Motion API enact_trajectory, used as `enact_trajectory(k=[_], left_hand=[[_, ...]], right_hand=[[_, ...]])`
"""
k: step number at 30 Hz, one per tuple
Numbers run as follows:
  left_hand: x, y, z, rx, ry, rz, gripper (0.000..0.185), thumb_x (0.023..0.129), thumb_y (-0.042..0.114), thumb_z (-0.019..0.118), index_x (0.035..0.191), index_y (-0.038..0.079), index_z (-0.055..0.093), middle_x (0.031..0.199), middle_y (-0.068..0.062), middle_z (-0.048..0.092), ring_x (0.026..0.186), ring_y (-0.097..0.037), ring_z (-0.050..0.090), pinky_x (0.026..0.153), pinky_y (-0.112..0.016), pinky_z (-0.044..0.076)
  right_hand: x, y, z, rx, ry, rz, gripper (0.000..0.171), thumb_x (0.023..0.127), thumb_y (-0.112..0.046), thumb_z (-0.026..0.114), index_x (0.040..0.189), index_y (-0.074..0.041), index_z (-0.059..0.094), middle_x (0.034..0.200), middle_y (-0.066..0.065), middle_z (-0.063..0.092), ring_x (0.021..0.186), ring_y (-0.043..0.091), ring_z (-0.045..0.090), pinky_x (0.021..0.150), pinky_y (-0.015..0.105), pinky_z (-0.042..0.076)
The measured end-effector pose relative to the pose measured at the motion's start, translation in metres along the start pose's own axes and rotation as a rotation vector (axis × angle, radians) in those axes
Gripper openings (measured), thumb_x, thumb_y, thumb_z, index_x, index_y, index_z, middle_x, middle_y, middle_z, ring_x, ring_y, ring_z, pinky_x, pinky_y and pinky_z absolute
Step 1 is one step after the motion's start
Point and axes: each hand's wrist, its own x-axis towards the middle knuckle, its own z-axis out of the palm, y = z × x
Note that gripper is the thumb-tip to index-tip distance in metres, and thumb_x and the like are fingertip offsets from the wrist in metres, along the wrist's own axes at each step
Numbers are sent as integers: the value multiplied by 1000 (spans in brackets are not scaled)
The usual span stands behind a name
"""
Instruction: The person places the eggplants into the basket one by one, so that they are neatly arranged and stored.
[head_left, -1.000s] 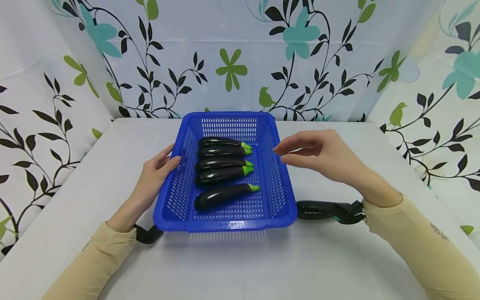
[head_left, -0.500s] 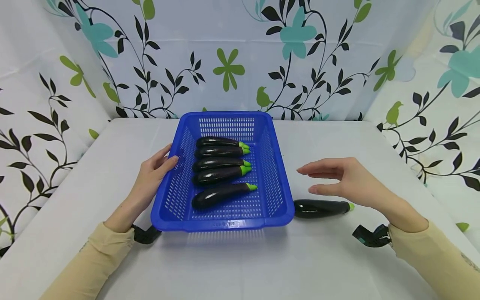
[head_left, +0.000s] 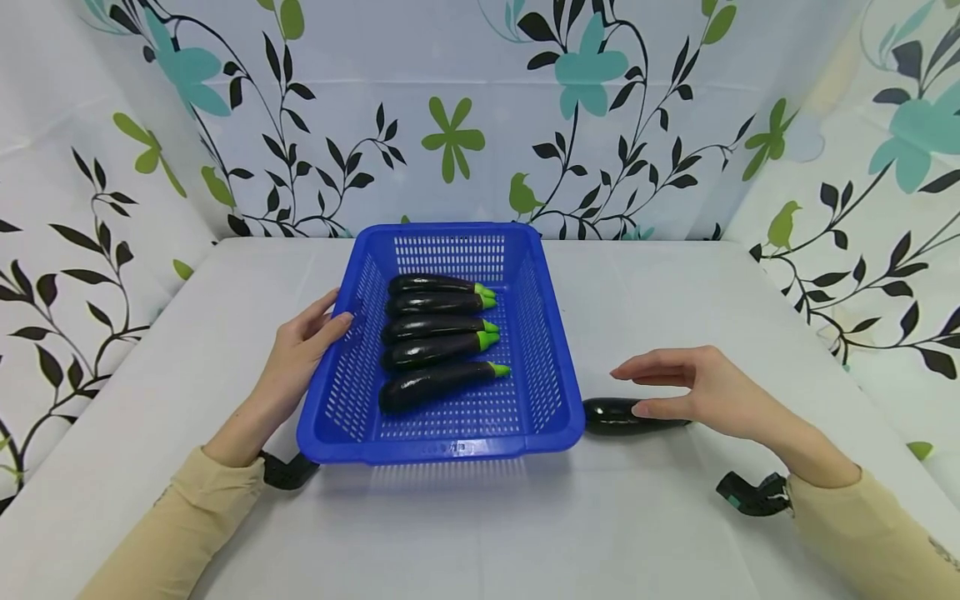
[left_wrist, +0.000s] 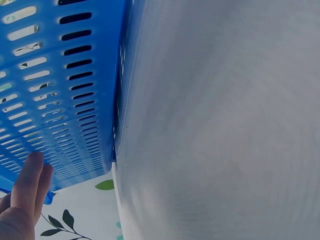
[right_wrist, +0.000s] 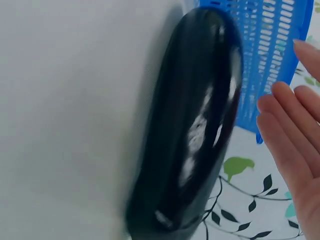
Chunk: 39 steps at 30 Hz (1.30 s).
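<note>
A blue plastic basket with slotted walls stands mid-table. Inside lie several dark, glossy eggplants with green stem ends pointing right. My left hand holds the basket's left side, thumb over the rim; the left wrist view shows its fingers against the outer wall. One more eggplant lies on the table just right of the basket. Over it hovers my right hand, fingers and thumb apart, covering its stem end in the head view. In the right wrist view, a gap shows between that hand and the eggplant.
A white cloth covers the table. Behind and at both sides hangs a patterned curtain with leaves and flowers. Black straps sit at both wrists.
From above the basket's right rim, my right hand has moved right and toward me, down over the loose eggplant. My left hand stays on the basket, which stands where it did.
</note>
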Motion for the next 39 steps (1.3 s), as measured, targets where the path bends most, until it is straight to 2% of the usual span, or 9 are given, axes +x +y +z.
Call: enact_trajectory(k=[7, 16, 24, 39], left_hand=[[0, 1, 1, 5, 4, 2, 69, 104, 42, 50, 160, 13, 22, 142, -27, 51, 90, 4, 66, 76, -17, 57], [-2, 1, 0, -2, 11, 2, 69, 104, 41, 50, 160, 11, 22, 140, -29, 51, 89, 4, 67, 75, -18, 57], [-1, 2, 0, -22, 6, -4, 68, 104, 40, 50, 160, 13, 22, 143, -27, 50, 91, 4, 66, 77, -16, 56], [0, 2, 1, -8, 14, -10, 68, 104, 41, 50, 160, 14, 22, 142, -27, 50, 90, 4, 66, 77, -16, 56]], right_hand=[[1, 15, 4, 19, -31, 1, 41, 84, -26, 82, 122, -18, 70, 123, -1, 71, 115, 22, 67, 97, 22, 51], [5, 26, 11, 2, -54, -35, 44, 82, -28, 83, 122, -15, 71, 120, -1, 72, 114, 16, 67, 98, 30, 52], [4, 34, 13, -30, -68, -12, 41, 81, -31, 84, 119, -19, 72, 116, -7, 72, 108, 12, 67, 95, 25, 53], [5, 43, 14, 4, -59, -20, 38, 82, -29, 83, 118, -22, 73, 115, -6, 73, 105, 12, 69, 90, 24, 55]])
